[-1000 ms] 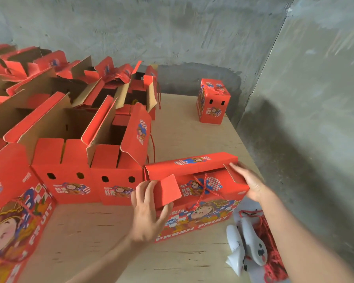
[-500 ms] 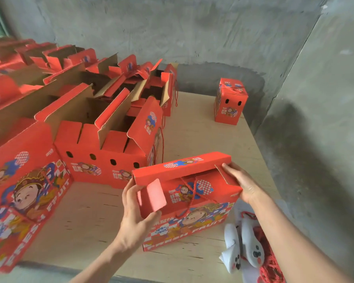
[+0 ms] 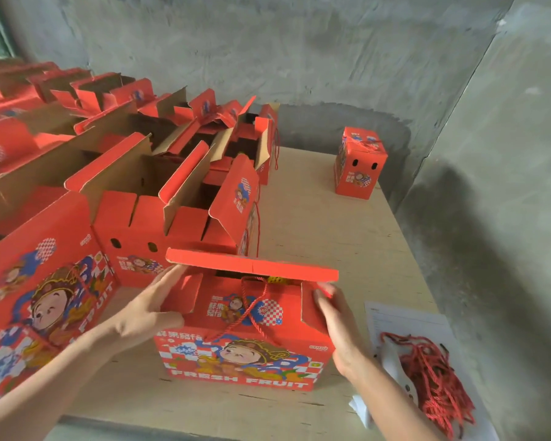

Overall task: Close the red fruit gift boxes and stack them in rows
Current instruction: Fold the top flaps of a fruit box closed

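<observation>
Head view: gift box (image 3: 245, 338) sitting lower centre on table (image 3: 315, 233), lid flap (image 3: 252, 268) standing up. Left hand (image 3: 147, 310) pinching left flap (image 3: 182, 294), thumb against fingers. Right hand (image 3: 334, 323) pressing right flap (image 3: 307, 313), fingers straight, together. Likely folding ends inward under lid. Closed box (image 3: 360, 163) standing upper right.

One head-worn wide-angle view, facing forward and down, close above left hand (image 3: 147, 313) and right hand (image 3: 339, 329) at the gift box (image 3: 245, 354), wall (image 3: 299, 58) beyond

Bare table (image 3: 315, 218) strip btwn open boxes (image 3: 159, 198) on left & lone closed box (image 3: 360, 167) far right; cords (image 3: 433, 377) block near-right corner.
</observation>
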`<action>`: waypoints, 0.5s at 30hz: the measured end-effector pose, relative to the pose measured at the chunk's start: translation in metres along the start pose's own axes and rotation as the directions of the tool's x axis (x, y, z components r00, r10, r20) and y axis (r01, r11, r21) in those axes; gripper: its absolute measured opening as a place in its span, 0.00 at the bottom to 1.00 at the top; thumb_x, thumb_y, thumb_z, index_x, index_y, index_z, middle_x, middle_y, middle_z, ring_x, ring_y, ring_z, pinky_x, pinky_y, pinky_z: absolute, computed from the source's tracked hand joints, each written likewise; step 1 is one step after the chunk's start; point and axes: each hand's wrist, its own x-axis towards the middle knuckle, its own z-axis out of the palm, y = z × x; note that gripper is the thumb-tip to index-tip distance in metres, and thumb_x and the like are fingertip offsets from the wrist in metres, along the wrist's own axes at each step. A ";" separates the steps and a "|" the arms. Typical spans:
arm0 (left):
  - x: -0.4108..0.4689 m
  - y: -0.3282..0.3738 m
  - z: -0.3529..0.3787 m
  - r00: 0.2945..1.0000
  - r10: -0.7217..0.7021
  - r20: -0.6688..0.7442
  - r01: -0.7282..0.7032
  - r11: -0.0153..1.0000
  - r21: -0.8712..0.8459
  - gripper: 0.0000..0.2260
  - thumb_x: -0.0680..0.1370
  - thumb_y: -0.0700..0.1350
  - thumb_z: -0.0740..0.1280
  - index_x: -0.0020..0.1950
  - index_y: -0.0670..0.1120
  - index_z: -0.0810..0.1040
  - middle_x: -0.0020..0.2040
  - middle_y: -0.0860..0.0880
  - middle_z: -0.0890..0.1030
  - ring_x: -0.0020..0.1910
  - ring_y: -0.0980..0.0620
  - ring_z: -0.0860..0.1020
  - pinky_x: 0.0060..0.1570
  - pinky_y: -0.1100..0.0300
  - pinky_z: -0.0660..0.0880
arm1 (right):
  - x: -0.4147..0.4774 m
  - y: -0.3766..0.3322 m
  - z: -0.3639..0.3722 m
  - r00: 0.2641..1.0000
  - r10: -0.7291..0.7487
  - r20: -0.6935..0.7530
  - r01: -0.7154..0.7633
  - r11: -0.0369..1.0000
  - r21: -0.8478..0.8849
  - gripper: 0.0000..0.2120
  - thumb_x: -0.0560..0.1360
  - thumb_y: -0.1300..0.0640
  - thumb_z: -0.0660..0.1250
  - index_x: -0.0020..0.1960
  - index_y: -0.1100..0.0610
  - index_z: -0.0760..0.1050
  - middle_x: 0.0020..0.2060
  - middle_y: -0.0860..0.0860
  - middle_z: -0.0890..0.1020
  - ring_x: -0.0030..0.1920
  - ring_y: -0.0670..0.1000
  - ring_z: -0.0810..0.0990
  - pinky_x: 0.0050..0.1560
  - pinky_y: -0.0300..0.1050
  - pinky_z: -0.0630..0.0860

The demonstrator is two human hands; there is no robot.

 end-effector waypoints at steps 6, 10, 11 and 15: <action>-0.006 0.046 -0.009 0.988 0.154 -0.009 -0.150 0.969 0.195 0.42 0.63 0.61 0.61 0.75 0.57 0.49 0.71 0.60 0.59 0.68 0.60 0.62 0.66 0.60 0.64 | -0.001 -0.023 -0.003 0.881 -0.468 0.065 0.414 0.698 -0.583 0.18 0.79 0.56 0.63 0.31 0.59 0.77 0.32 0.52 0.79 0.45 0.56 0.80 0.57 0.54 0.71; -0.019 0.047 -0.021 0.978 0.202 -0.051 -0.197 0.977 0.086 0.37 0.66 0.60 0.59 0.74 0.59 0.52 0.72 0.60 0.61 0.72 0.61 0.60 0.70 0.55 0.57 | 0.012 -0.057 -0.004 0.939 -0.228 0.258 0.344 0.651 -0.676 0.16 0.79 0.52 0.61 0.49 0.62 0.81 0.47 0.56 0.84 0.53 0.55 0.81 0.60 0.51 0.72; -0.022 0.049 -0.024 0.971 0.228 -0.068 -0.226 0.973 0.047 0.37 0.67 0.56 0.60 0.75 0.57 0.54 0.71 0.58 0.66 0.70 0.62 0.65 0.68 0.56 0.61 | 0.015 -0.067 -0.004 0.954 -0.124 0.274 0.288 0.641 -0.711 0.13 0.78 0.55 0.63 0.58 0.59 0.79 0.53 0.55 0.83 0.56 0.54 0.79 0.61 0.50 0.72; -0.026 0.047 -0.037 0.903 0.328 -0.277 -0.305 0.944 0.126 0.33 0.62 0.35 0.60 0.68 0.49 0.67 0.60 0.55 0.77 0.50 0.55 0.80 0.48 0.72 0.73 | 0.027 -0.106 -0.004 0.858 0.252 0.447 0.326 0.406 -0.854 0.22 0.76 0.62 0.63 0.70 0.55 0.68 0.59 0.54 0.80 0.57 0.53 0.79 0.58 0.44 0.73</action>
